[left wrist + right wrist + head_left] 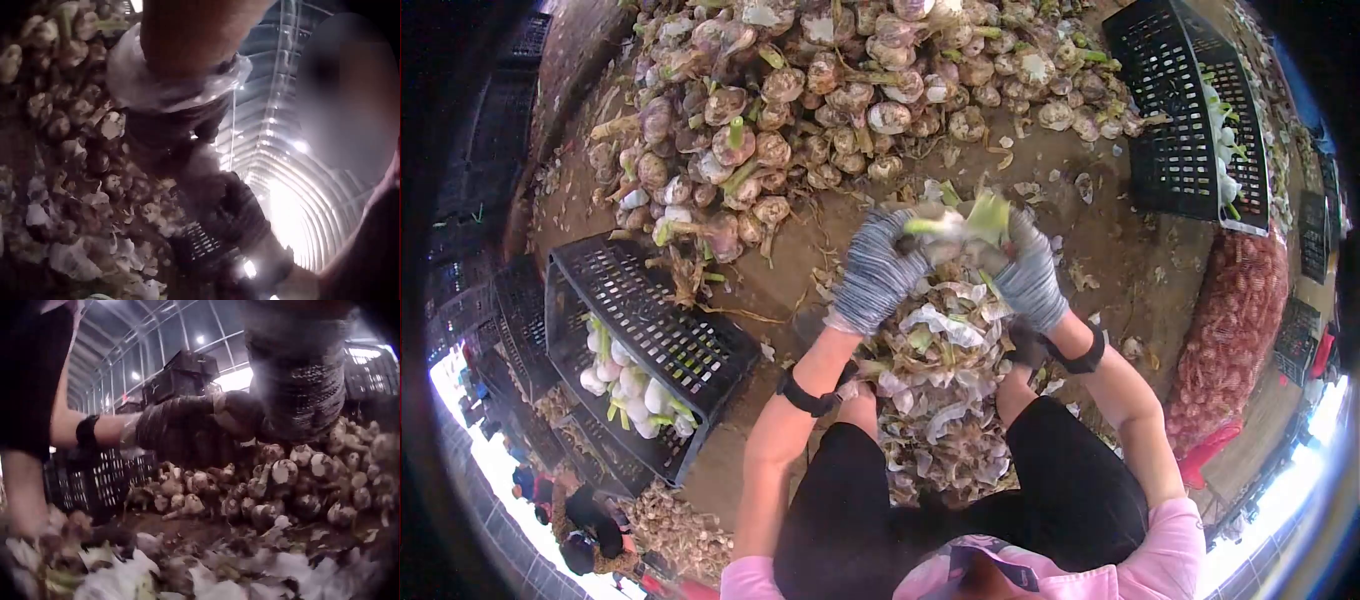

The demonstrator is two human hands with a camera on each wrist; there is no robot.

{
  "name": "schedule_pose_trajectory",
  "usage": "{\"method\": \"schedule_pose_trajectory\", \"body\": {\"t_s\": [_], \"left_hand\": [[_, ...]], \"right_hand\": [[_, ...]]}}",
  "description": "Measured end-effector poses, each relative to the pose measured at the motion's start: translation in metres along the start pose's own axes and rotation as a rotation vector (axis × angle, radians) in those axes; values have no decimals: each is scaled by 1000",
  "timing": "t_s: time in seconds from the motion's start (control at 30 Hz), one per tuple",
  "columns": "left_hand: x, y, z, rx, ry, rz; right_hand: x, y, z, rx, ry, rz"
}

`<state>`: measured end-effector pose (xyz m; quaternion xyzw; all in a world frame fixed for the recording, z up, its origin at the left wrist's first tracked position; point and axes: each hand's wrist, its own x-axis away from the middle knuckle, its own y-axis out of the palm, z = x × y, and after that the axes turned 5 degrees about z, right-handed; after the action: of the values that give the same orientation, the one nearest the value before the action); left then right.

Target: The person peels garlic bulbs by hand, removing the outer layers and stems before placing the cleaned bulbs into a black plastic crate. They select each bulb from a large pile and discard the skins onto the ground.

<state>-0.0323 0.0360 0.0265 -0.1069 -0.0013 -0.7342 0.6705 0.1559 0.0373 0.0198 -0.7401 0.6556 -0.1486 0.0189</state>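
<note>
Both hands wear grey striped gloves and meet over the heap of peelings, in the middle of the head view. Between them is a garlic bulb (945,225), pale and blurred, with a green stem end. The left hand (880,265) grips it from the left with bent fingers. On its other side the right hand (1032,262) pinches the bulb near an upright pale-green leafy piece (988,215). In the right wrist view the left glove (181,428) and right glove (297,381) come together, dark, and the bulb is mostly hidden.
Beyond the hands lies a large pile of unpeeled garlic (830,90). Black crates with white bulbs stand at left (670,310) and upper right (1190,120). Loose skins (945,400) cover the floor between the person's legs. A full red mesh sack (1235,330) lies at right.
</note>
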Motion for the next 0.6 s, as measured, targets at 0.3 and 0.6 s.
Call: {"method": "schedule_pose_trajectory", "body": {"t_s": [0.3,0.6], "left_hand": [[-1,-11,-10,276,-9,-176],[18,9,-44,1092,-532,-191]], "right_hand": [[-24,-15,23,-661,346,24],[8,-1,27,-530,604,-131]]}}
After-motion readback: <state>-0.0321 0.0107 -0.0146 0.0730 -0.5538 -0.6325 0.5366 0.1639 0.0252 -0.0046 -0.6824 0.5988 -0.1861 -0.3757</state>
